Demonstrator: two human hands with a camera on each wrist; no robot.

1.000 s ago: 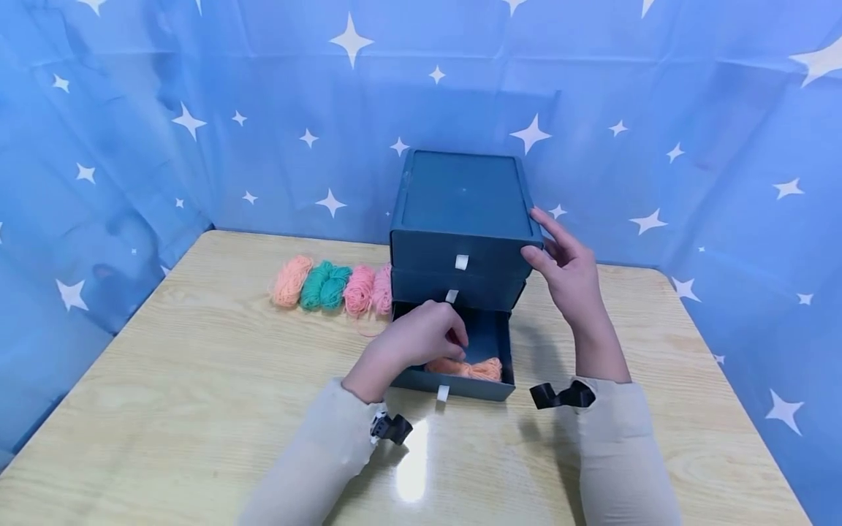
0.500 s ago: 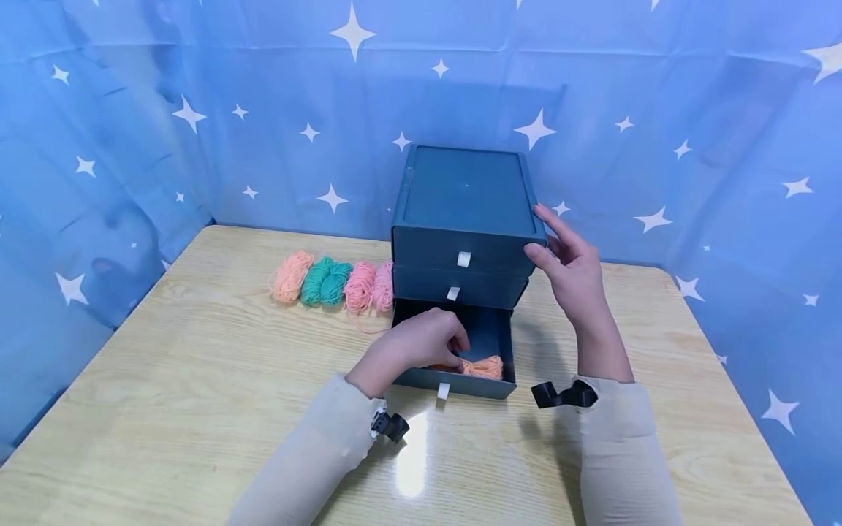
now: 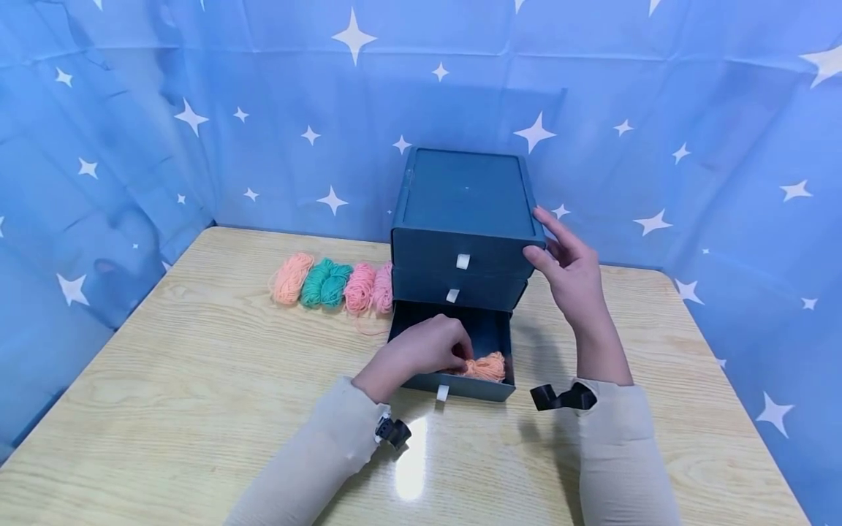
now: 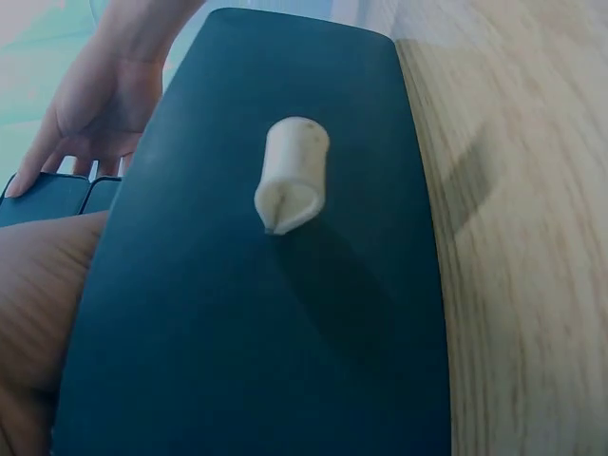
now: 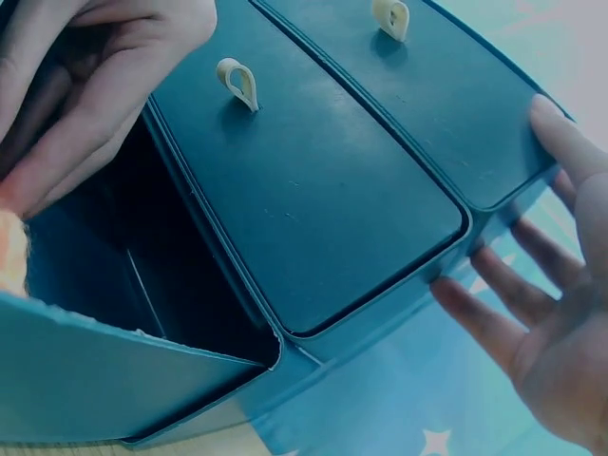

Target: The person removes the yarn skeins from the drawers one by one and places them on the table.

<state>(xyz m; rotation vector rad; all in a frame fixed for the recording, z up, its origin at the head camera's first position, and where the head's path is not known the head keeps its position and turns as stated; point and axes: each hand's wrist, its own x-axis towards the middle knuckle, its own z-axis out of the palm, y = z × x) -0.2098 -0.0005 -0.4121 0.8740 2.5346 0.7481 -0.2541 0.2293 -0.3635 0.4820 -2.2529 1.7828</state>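
Observation:
A dark blue cabinet (image 3: 463, 193) of stacked drawers stands at the back of the table, its bottom drawer (image 3: 487, 392) pulled out. Inside that drawer, near the front panel, lies a peach skein of yarn (image 3: 488, 367). My left hand (image 3: 430, 343) reaches in and pinches the skein at its left part, covering that end. My right hand (image 3: 574, 281) steadies the cabinet's right side, thumb at the front corner and fingers stretched along the side wall, as the right wrist view shows. The left wrist view is mostly filled by the drawer front and its white pull tab (image 4: 293, 176).
Left of the cabinet lie a peach skein (image 3: 292, 279), a teal skein (image 3: 325, 284), a pink skein (image 3: 359, 288) and a lighter pink one (image 3: 383, 287) in a row. A loose pink strand trails on the wooden table (image 3: 197, 380). A starry blue curtain hangs behind.
My left hand has lowered and shifted slightly right onto the skein in the drawer, whose visible right end now looks more bunched. The right hand stays on the cabinet's side.

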